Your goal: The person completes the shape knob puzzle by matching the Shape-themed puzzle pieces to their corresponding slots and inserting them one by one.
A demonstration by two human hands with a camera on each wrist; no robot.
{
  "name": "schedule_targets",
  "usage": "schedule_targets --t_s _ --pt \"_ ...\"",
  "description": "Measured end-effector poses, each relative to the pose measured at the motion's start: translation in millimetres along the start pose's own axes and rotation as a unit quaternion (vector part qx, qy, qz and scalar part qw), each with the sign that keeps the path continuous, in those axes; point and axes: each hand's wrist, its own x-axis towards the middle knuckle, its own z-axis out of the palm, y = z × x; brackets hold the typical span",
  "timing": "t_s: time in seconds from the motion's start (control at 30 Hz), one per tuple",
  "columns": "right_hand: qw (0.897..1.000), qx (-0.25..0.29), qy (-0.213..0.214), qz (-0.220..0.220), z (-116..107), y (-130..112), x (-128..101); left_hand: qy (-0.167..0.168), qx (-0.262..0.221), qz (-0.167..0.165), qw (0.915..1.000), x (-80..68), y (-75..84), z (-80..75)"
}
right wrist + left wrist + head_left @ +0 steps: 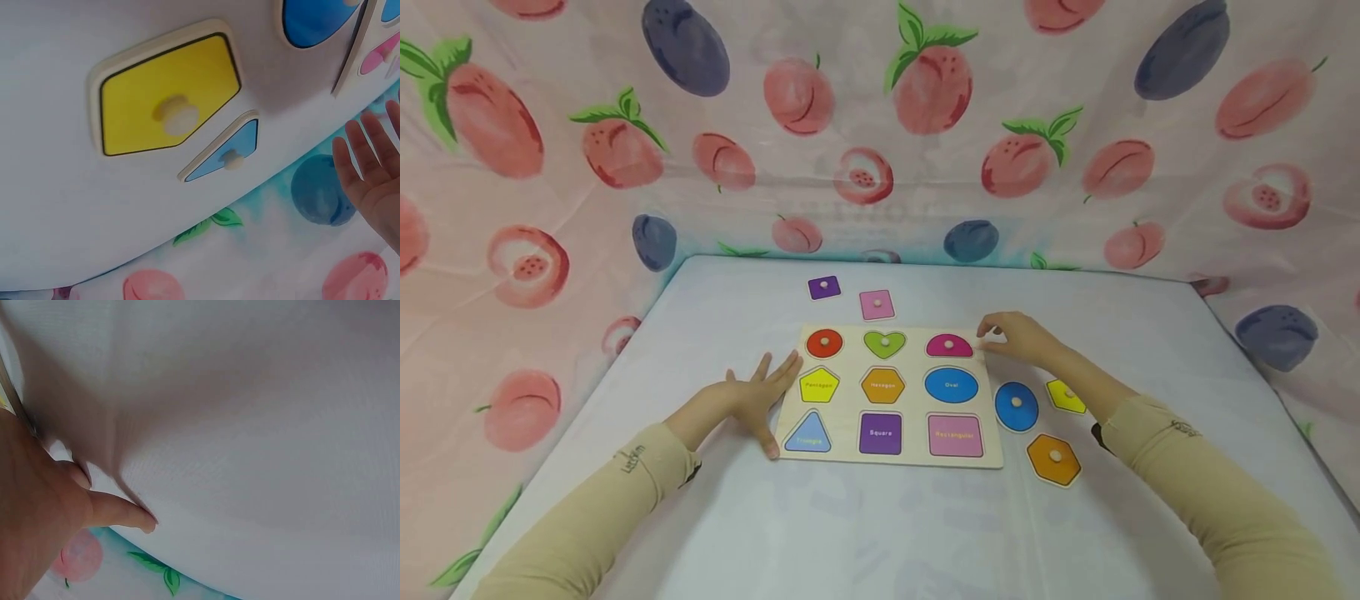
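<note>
A wooden shape board [917, 417] lies flat on the table. A red circle [820, 348], a green heart [874, 340] and a magenta half circle [937, 347], each with a knob, sit in its top row. The lower rows show printed shapes without knobs. My left hand [754, 402] spreads its fingers along the board's left edge, thumb at the near corner. At the far right corner, beside the half circle, is my right hand [1018, 337], with relaxed fingers [369, 147] and no piece visible in them.
Behind the board lie a purple square [820, 292] and a pink rectangle [876, 310]. To its right are a blue oval [1017, 414], an orange hexagon [1048, 467] and a yellow pentagon [1063, 397]. A blue triangle [240, 145] shows only in the right wrist view.
</note>
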Motion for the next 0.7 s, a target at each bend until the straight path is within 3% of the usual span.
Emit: schedule_targets --t_s 0.7 --pt "0.998 -0.001 -0.009 0.067 -12 28 -55 -0.002 0.012 0.002 0.9999 -0.1 1.5 -0.2"
